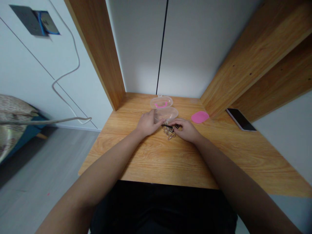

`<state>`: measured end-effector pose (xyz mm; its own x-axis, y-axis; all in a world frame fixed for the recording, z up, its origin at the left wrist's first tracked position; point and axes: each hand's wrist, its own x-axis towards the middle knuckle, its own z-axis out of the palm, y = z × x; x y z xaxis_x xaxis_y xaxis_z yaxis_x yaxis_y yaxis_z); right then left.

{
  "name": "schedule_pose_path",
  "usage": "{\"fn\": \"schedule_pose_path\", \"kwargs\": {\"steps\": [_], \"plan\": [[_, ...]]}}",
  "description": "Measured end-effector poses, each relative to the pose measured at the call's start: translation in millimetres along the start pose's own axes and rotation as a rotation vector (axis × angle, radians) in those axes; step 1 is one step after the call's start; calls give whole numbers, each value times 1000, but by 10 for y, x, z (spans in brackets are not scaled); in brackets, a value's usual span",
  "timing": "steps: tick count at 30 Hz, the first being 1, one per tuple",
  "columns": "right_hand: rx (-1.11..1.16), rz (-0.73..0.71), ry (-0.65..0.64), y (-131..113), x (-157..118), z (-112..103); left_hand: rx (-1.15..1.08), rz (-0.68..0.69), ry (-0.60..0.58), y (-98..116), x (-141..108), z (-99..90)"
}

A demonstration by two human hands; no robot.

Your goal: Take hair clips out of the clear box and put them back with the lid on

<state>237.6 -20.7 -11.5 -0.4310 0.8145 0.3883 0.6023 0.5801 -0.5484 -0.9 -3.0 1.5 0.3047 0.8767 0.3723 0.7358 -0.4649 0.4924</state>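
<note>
A clear plastic case (168, 114) lies open on the desk, with its lid (154, 103) folded back behind it; a pink handle (161, 105) shows on the lid. My left hand (147, 123) grips the case's left edge, thumb along its near side. In front of the case lies a small heap of gold-coloured rings or chain links (168, 132). My right hand (184, 129) is closed beside the heap, its fingers on a small black toothed piece (177, 126), possibly a hair clip. Its exact kind is hard to make out.
A flat pink oval piece (200, 117) lies right of the case. Farther right a phone (240, 119) rests near the wall. Wooden panels (102, 55) flank the desk (156, 159). At left a white cable (78, 58) hangs down the wall.
</note>
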Motion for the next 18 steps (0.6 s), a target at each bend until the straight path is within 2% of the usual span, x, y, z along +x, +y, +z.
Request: {"fn": "schedule_pose_path", "kwargs": {"steps": [18], "plan": [[13,14,-6,-11,9,-7,-20,6,-8,-9,0,1]]}}
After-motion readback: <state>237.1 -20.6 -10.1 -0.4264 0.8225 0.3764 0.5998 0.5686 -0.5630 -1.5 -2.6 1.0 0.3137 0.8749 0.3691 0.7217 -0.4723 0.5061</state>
